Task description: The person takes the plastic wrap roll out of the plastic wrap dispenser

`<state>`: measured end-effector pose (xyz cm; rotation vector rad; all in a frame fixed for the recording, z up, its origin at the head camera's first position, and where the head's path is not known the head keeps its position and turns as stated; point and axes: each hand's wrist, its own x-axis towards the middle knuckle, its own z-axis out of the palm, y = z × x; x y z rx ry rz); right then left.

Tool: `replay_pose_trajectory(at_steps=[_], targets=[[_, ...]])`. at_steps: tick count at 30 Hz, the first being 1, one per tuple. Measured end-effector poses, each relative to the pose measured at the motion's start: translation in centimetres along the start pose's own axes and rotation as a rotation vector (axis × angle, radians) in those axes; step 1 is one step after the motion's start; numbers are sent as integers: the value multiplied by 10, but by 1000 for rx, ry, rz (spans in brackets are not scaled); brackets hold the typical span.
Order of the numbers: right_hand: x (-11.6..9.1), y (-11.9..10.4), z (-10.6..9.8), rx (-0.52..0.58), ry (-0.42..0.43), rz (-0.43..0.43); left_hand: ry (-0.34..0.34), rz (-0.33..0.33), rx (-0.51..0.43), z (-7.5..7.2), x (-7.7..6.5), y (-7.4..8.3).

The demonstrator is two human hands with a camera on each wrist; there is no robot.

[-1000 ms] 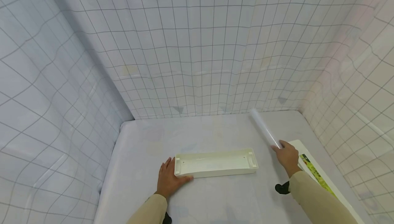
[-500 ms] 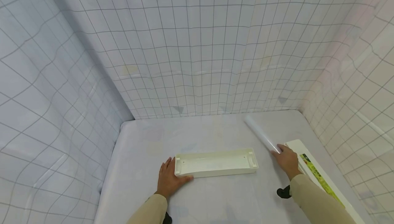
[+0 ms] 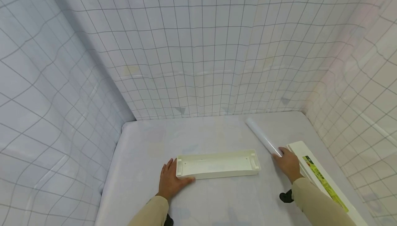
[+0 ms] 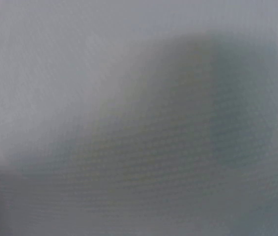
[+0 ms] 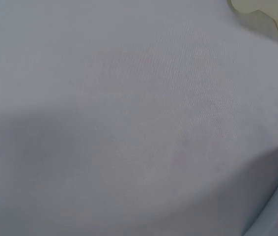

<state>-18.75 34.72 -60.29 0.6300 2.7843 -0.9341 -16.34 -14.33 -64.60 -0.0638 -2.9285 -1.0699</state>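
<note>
A cream-white plastic trough point(image 3: 217, 175) lies open side up, with notched holders inside both ends. My left hand point(image 3: 172, 180) rests against its left end, fingers fairly straight and spread, thumb along the near wall. In my right hand point(image 3: 287, 164) I grip the near end of a shiny translucent roll point(image 3: 263, 137) that looks like cling film. The roll slants away to the left, its far end close over the cloth. To the right of that hand lies a long white lid point(image 3: 298, 147) with a yellow-green label, partly hidden by my sleeve.
A pale cloth point(image 3: 198, 133) covers the table. Checked white sheets point(image 3: 198, 46) hang at the back and both sides. The left wrist view is a dark blur, while the right wrist view holds mostly cloth, with a cream plastic edge point(image 5: 264, 7) at its top right.
My right hand has come slightly nearer with the roll, whose far end has swung left and down. The left hand and the trough have stayed in place.
</note>
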Motion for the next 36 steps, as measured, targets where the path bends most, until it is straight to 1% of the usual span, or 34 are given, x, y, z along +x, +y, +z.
replay_pose_trajectory(at_steps=[8, 10, 14, 20, 23, 25, 27, 31, 34, 36], targets=[[0, 2, 4, -11, -21, 6, -14, -6, -2, -6, -5, 1], [-1, 1, 4, -16, -14, 3, -22, -9, -1, -6, -5, 1], [-4, -2, 2, -35, -5, -8, -15, 2, -5, -6, -2, 0], [-5, -4, 3, -55, -40, 8, -21, 24, 5, -9, 0, 0], [-4, -5, 3, -71, -46, -26, -35, 31, 19, -10, 0, -1], [-3, -6, 2, -89, -44, -72, -45, 39, 24, -12, 0, -2], [-1, -7, 0, -107, -29, -124, -50, 54, 23, -14, 2, -2], [4, -11, -6, -157, 16, -203, -65, 93, 69, -19, 7, -4], [7, -16, -11, -172, 24, -212, -95, 108, 137, -24, 11, -8], [8, -21, -15, -171, 15, -210, -115, 119, 173, -29, 14, -13]])
